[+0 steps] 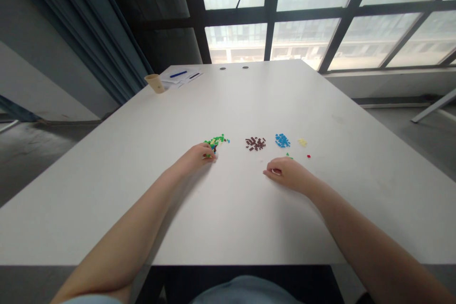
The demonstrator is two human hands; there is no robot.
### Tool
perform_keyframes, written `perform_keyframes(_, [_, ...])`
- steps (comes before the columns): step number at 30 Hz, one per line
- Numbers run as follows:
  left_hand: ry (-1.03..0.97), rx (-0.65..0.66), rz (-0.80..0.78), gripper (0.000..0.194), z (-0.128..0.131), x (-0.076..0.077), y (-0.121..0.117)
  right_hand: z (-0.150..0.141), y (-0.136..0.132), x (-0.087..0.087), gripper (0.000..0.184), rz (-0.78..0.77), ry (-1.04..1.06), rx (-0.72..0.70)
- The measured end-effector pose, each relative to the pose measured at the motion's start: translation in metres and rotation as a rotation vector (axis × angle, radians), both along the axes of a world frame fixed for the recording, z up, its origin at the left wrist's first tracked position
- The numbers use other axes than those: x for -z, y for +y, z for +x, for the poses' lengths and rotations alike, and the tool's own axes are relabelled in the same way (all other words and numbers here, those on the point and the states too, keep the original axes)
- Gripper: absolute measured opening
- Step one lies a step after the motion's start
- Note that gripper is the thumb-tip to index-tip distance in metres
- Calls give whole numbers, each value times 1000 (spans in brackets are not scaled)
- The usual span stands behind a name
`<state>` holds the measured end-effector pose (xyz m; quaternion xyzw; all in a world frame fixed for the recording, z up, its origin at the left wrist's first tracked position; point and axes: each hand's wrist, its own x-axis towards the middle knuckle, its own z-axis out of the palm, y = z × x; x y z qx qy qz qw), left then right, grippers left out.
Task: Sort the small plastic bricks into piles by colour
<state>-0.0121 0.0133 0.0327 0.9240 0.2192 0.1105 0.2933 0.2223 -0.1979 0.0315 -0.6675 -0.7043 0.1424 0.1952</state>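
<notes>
In the head view, my left hand lay on the white desk with its fingers curled inward and touching the near end of a scattered heap of small green bricks, mixed with a few blue and dark ones. The heap formed a slanting strip, its long axis running from my fingertips up and to the right, so it lay just ahead of those fingers, and my left hand was clearly the nearer of the two. I could not tell whether the fingers had hold of a brick, because they hid whatever lay beneath them. My right hand rested well apart, to the right of the heap, its fingers half closed with their tips pointing left, and I could not tell whether anything sat inside them. Just beyond it lay a few tiny green bricks and a single red brick. In a row past the heap sat a pile of brown bricks, a pile of blue bricks and a small cluster of pale yellow bricks. Far up the desk stood a tan cup, beside papers bearing a blue pen.
</notes>
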Motion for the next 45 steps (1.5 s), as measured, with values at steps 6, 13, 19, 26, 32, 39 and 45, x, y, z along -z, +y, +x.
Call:
perform_keyframes(6, [-129, -52, -170, 22, 15, -9, -24, -4, 0, 0, 29, -7, 5, -25])
perform_keyframes(13, [-416, 12, -396, 21, 36, 0, -71, -6, 0, -1, 30, -6, -4, -31])
perform_keyframes(19, [-493, 99, -442, 20, 37, 8, -91, -7, 0, -3, 29, -4, 9, -32])
perform_keyframes(26, [-496, 101, -521, 27, 39, 13, -95, -8, 0, -1, 30, 5, 10, -43])
perform_keyframes(32, [-540, 107, -550, 18, 39, 14, -94, -8, 0, -2, 29, -2, 4, -42])
perform_keyframes(39, [-545, 117, -562, 15, 39, 15, -94, -9, 0, -4, 23, 26, 34, -49])
perform_keyframes(45, [-542, 126, -556, 13, 39, 14, -94, -12, -2, -6, 13, 142, 128, -47])
